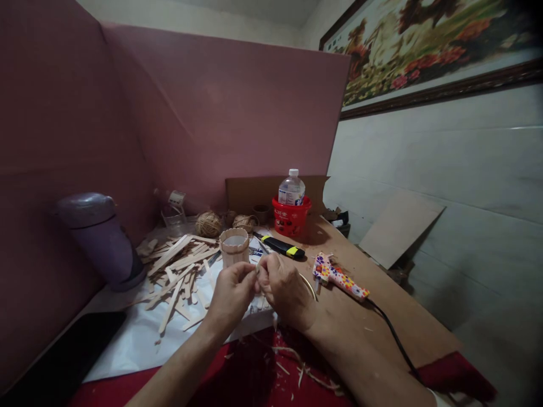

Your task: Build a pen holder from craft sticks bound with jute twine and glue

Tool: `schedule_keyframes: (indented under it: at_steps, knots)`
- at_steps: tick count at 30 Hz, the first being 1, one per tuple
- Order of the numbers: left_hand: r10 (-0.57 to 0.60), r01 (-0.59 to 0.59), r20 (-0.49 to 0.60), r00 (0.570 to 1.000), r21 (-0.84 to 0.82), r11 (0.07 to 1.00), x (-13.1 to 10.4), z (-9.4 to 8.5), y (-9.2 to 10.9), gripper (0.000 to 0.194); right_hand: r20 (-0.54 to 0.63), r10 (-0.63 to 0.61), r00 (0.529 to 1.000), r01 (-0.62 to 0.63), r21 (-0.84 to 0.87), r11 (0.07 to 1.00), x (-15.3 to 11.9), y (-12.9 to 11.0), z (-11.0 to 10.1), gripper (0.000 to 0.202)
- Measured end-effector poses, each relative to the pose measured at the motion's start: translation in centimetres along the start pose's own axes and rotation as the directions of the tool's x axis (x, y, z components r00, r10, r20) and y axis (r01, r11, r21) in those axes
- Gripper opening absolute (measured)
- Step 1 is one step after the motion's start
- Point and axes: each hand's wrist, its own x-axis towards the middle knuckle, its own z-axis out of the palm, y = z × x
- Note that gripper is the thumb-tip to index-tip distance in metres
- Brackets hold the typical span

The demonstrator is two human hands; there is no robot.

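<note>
My left hand (235, 288) and my right hand (283, 285) meet in front of me, fingers pinched together. Whatever lies between the fingertips is small and mostly hidden; I cannot make out what it is. Just behind my left hand stands a round cup (235, 249) faced with wooden sticks, with a band near its top. Past my right hand lies a black and yellow utility knife (285, 247). A curved gold-coloured loop (313, 287) shows beside the right hand, the rest of it covered.
Loose craft sticks (178, 271) are heaped on white paper at left, near a purple tumbler (102, 240). Twine balls (208, 224), a red bucket (292, 217) holding a plastic bottle (292, 189), and a corded flowered glue gun (339, 277) are further round. Wood scraps (301, 364) lie on red cloth.
</note>
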Motion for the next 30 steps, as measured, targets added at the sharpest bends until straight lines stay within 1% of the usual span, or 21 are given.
schedule_keyframes:
  at_steps: [2,5,6,8,11,15,16,17,18,19,20,21,22,23,24,25,26,27,28,30]
  knots:
    - [-0.054,0.054,0.010,0.999,-0.032,0.998,-0.2,0.0,0.4,0.021,-0.096,0.092,0.991,-0.088,0.048,0.995,0.5,1.1,0.1,0.012]
    - [-0.116,0.118,0.035,0.993,-0.081,0.990,-0.4,0.0,1.0,0.024,-0.216,0.226,0.950,-0.216,0.070,0.974,1.1,2.3,-0.1,0.014]
    - [-0.131,0.135,0.046,0.990,-0.096,0.986,-0.4,0.0,1.1,0.025,-0.235,0.245,0.941,-0.232,0.084,0.969,1.2,2.4,-0.2,0.013]
    - [-0.150,0.158,0.065,0.986,-0.122,0.980,-0.5,0.0,1.4,0.026,-0.232,0.252,0.940,-0.226,0.132,0.965,1.1,1.9,-0.3,0.012]
    - [-0.161,0.170,0.066,0.985,-0.153,0.974,-0.6,0.1,1.6,0.026,-0.141,0.288,0.947,-0.241,0.282,0.929,0.8,0.8,-0.4,0.011]
    - [-0.177,0.178,0.021,0.984,-0.160,0.971,-0.5,0.1,1.5,0.028,0.004,0.377,0.926,-0.327,0.506,0.798,0.4,-0.1,-0.7,0.017]
    - [-0.173,0.173,0.010,0.985,-0.161,0.972,-0.5,0.0,1.4,0.029,0.052,0.381,0.923,-0.338,0.581,0.740,0.4,-0.2,-0.9,0.020]
    - [-0.165,0.163,0.002,0.986,-0.165,0.973,-0.4,-0.1,1.4,0.030,0.123,0.371,0.921,-0.353,0.668,0.655,0.5,-0.3,-1.2,0.022]
    - [-0.155,0.152,-0.005,0.988,-0.168,0.974,-0.4,-0.2,1.4,0.031,0.229,0.330,0.916,-0.382,0.749,0.542,0.5,-0.3,-1.7,0.025]
    - [-0.146,0.142,-0.012,0.989,-0.171,0.975,-0.4,-0.3,1.5,0.030,0.375,0.235,0.897,-0.441,0.797,0.413,0.6,-0.3,-2.4,0.025]
    - [-0.140,0.135,-0.019,0.990,-0.171,0.976,-0.3,-0.4,1.5,0.028,0.537,0.086,0.839,-0.537,0.792,0.291,0.6,-0.3,-3.1,0.023]
    - [-0.138,0.131,-0.028,0.990,-0.170,0.977,-0.3,-0.6,1.6,0.025,0.685,-0.104,0.721,-0.656,0.723,0.217,0.7,-0.3,-3.8,0.018]
    - [-0.136,0.128,-0.036,0.990,-0.167,0.978,-0.3,-0.7,1.7,0.023,0.794,-0.306,0.525,-0.772,0.596,0.222,0.8,-0.3,-4.5,0.013]
    - [-0.136,0.127,-0.045,0.990,-0.165,0.978,-0.3,-0.7,1.8,0.020,0.838,-0.435,0.330,-0.849,0.465,0.252,0.8,-0.3,-5.1,0.020]
    - [-0.134,0.124,-0.052,0.990,-0.163,0.979,-0.3,-0.8,1.9,0.019,0.846,-0.492,0.205,-0.885,0.375,0.276,0.8,-0.3,-5.5,0.026]
    - [-0.132,0.121,-0.057,0.990,-0.163,0.979,-0.3,-0.8,2.0,0.018,0.847,-0.517,0.125,-0.901,0.315,0.298,0.8,-0.2,-5.7,0.028]
    - [-0.128,0.117,-0.058,0.990,-0.164,0.979,-0.3,-0.9,2.0,0.018,0.855,-0.509,0.101,-0.909,0.287,0.302,0.8,-0.1,-5.7,0.027]
    - [-0.124,0.113,-0.057,0.991,-0.167,0.979,-0.3,-0.9,2.0,0.019,0.867,-0.483,0.118,-0.910,0.289,0.296,0.8,0.1,-5.6,0.024]
    - [-0.122,0.111,-0.055,0.991,-0.170,0.979,-0.2,-0.9,1.9,0.020,0.879,-0.452,0.151,-0.908,0.304,0.289,0.8,0.2,-5.3,0.023]
    - [-0.122,0.112,-0.045,0.992,-0.175,0.978,-0.2,-1.0,1.8,0.023,0.892,-0.383,0.241,-0.898,0.355,0.261,0.8,0.6,-4.8,0.023]
